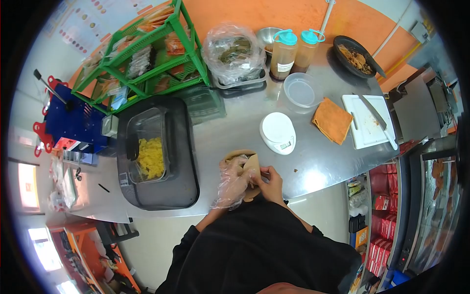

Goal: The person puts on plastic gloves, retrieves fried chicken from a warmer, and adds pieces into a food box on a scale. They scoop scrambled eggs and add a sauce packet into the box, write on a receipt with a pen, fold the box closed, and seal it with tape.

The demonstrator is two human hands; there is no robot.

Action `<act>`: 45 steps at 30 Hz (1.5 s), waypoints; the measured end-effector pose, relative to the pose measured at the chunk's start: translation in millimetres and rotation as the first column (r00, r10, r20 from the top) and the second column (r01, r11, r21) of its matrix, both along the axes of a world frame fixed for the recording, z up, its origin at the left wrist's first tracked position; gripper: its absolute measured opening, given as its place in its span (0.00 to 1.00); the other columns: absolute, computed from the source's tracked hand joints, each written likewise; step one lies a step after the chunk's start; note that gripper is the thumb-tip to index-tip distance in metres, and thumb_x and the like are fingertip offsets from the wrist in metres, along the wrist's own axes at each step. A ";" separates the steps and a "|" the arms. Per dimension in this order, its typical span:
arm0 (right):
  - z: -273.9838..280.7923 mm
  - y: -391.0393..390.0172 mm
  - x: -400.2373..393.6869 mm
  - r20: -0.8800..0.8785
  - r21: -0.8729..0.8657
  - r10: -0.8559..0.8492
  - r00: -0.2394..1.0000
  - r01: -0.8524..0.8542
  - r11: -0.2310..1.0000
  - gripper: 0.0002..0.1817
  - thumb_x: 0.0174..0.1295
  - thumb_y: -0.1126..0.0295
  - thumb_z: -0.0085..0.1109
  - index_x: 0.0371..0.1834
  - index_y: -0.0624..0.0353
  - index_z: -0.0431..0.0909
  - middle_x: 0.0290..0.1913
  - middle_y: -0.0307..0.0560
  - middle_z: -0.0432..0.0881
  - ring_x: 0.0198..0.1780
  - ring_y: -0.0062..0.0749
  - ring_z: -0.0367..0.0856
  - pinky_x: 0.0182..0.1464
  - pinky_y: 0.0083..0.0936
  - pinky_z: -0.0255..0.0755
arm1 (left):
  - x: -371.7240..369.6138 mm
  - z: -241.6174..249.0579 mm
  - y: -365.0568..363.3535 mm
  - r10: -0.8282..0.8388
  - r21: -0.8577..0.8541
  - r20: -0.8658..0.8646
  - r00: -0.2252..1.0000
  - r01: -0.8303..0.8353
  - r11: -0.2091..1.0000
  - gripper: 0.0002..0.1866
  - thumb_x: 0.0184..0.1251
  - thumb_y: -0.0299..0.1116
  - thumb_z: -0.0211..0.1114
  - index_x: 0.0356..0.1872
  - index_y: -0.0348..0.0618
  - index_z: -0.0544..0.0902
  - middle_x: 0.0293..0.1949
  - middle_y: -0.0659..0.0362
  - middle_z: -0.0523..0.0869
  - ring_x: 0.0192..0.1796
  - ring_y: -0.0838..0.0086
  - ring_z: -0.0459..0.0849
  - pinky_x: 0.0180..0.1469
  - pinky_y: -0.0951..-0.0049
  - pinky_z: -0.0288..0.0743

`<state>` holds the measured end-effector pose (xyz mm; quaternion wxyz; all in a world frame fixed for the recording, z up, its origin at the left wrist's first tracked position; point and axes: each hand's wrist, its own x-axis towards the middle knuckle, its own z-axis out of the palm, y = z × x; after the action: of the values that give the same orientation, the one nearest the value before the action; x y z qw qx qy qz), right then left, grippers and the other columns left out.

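Observation:
At the front edge of the steel table, close to my body, I hold a brown paper food box [252, 166] between both hands. My left hand [232, 180], in a clear plastic glove, has its fingers bent over the box's left side and opening. On the other side, my bare right hand [270, 183] pinches the box's edge with thumb and fingers. What lies inside is mostly hidden by the glove and a raised flap. Just beyond the box stands a white kitchen scale [277, 132].
To the left, a clear tub of yellow food [151, 156] sits on a black tray [183, 188]. Behind are a green rack [147, 90], a plastic-lined bin [235, 54] and two sauce bottles [284, 55]. At right lie an orange cloth [332, 120] and a knife [373, 111] on a white cutting board [360, 132].

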<state>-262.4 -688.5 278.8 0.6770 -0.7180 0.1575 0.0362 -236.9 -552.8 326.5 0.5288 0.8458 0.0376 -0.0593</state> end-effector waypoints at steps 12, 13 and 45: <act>-14.3 0.2 5.4 0.059 -0.043 -0.080 0.995 0.083 0.996 0.11 0.58 0.74 0.70 0.39 0.71 0.81 0.37 0.52 0.86 0.40 0.31 0.85 0.47 0.25 0.78 | 4.4 -2.4 -3.4 -0.049 0.232 0.066 0.997 0.032 0.972 0.18 0.56 0.37 0.70 0.44 0.41 0.77 0.51 0.38 0.72 0.57 0.46 0.70 0.59 0.51 0.66; -12.2 -1.5 6.1 0.023 0.004 -0.076 0.997 0.075 0.997 0.11 0.58 0.74 0.69 0.39 0.70 0.81 0.37 0.51 0.86 0.39 0.29 0.84 0.45 0.24 0.78 | 4.5 -4.9 -3.3 -0.051 0.230 0.068 0.996 0.034 0.973 0.18 0.56 0.37 0.70 0.44 0.41 0.77 0.51 0.38 0.72 0.57 0.46 0.70 0.59 0.51 0.66; -3.3 -26.0 20.2 -0.061 0.062 0.126 0.990 -0.122 0.991 0.09 0.60 0.74 0.67 0.36 0.68 0.78 0.36 0.45 0.83 0.39 0.24 0.81 0.43 0.23 0.77 | -15.8 -20.4 22.1 0.013 -0.303 0.118 0.993 0.024 0.953 0.32 0.64 0.41 0.67 0.64 0.37 0.67 0.62 0.40 0.66 0.63 0.54 0.70 0.64 0.58 0.67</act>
<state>-242.1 -714.5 275.6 0.6886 -0.7049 0.1330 0.1060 -252.7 -530.7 306.1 0.6535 0.7567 -0.0060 -0.0154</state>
